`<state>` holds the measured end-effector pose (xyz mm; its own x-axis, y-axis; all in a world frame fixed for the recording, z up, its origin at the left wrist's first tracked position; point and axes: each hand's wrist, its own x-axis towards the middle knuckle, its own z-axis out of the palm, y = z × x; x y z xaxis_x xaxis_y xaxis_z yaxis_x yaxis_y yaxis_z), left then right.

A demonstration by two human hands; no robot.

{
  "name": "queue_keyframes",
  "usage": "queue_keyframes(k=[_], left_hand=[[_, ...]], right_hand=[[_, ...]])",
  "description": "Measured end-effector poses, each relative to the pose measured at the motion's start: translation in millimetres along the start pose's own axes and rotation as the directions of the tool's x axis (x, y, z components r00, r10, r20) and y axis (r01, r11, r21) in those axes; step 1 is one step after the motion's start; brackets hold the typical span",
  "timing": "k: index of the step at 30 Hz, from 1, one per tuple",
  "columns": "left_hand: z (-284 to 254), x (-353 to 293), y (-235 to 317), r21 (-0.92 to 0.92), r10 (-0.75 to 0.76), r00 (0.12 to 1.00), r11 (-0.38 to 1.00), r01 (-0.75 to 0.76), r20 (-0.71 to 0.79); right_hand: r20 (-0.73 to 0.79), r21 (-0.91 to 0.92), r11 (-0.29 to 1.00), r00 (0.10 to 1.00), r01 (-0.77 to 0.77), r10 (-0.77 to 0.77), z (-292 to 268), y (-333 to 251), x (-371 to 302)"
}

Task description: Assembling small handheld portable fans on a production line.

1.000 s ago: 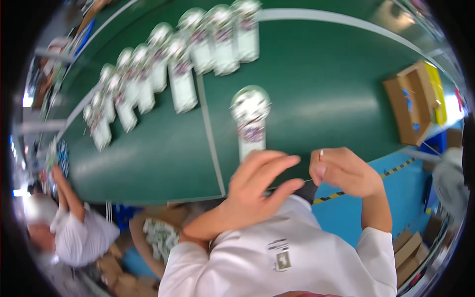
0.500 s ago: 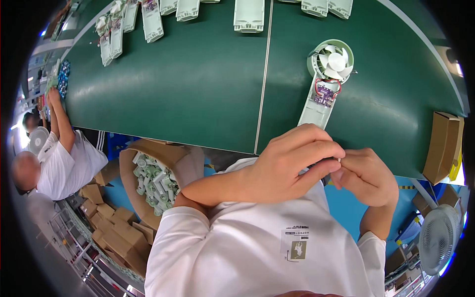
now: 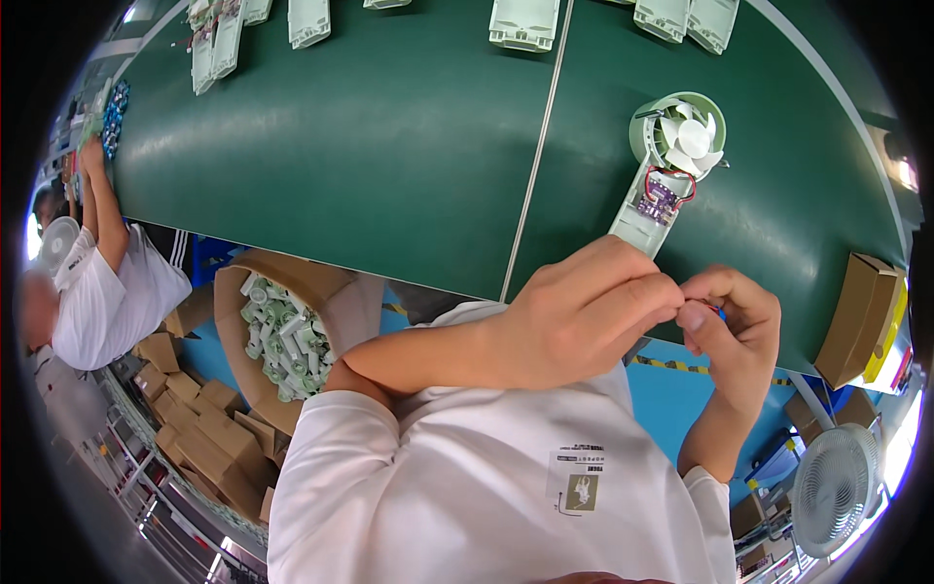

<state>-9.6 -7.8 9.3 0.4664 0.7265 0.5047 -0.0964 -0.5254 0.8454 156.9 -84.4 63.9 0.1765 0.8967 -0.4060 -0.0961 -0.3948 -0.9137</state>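
Observation:
My left hand [image 3: 595,313] and my right hand [image 3: 736,323] meet fingertip to fingertip at the table's near edge. Both are closed in a pinch, and whatever lies between the fingers is too small and hidden to name. Just beyond them an opened handheld fan [image 3: 694,138] lies on the green table. Its pale green handle shell points toward me, with the near end hidden behind my left hand. A purple circuit board [image 3: 659,200] sits in the handle, and red and dark wires loop from it to the white-bladed head.
Several pale green handle shells [image 3: 523,24] lie along the table's far side. Below the table at left stands a carton [image 3: 352,307] filled with pale green parts. A brown box [image 3: 860,319] is at right, near a grey floor fan [image 3: 833,490]. A co-worker [image 3: 117,287] works at far left.
My view has shifted, so the fan and shells sit differently in the picture. My fingers have changed their pinch, and the small pale thing seen between them before is now hidden.

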Motion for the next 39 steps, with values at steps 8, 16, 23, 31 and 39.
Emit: queue_keyframes(k=[8, 16, 23, 31, 39], left_hand=[[-12, 11, 5, 0.294, -0.276, 0.961, 0.916, 0.271, -0.026], [-1, 4, 0, 0.415, -0.339, 0.935, 0.869, 0.269, 0.104], [3, 4, -4, 0.428, -0.296, 0.953, 0.871, 0.240, 0.068], [5, 4, -7, 0.478, -0.218, 0.972, 0.865, 0.152, 0.084], [18, -5, -12, 0.399, -0.185, 0.982, 0.900, 0.178, -0.022]], right_hand=[[-0.168, -0.335, 0.913, 0.939, 0.232, -0.300, 0, 10, 16], [-0.066, -0.724, 0.607, 0.844, 0.326, -0.532, 8, 14, 36], [0.099, -0.823, 0.381, 0.767, 0.422, -0.634, 6, 10, 38], [-0.081, -0.891, 0.402, 0.796, 0.212, -0.599, 29, 3, 30], [-0.152, -0.350, 0.937, 0.988, -0.019, -0.037, 0, 4, 50]])
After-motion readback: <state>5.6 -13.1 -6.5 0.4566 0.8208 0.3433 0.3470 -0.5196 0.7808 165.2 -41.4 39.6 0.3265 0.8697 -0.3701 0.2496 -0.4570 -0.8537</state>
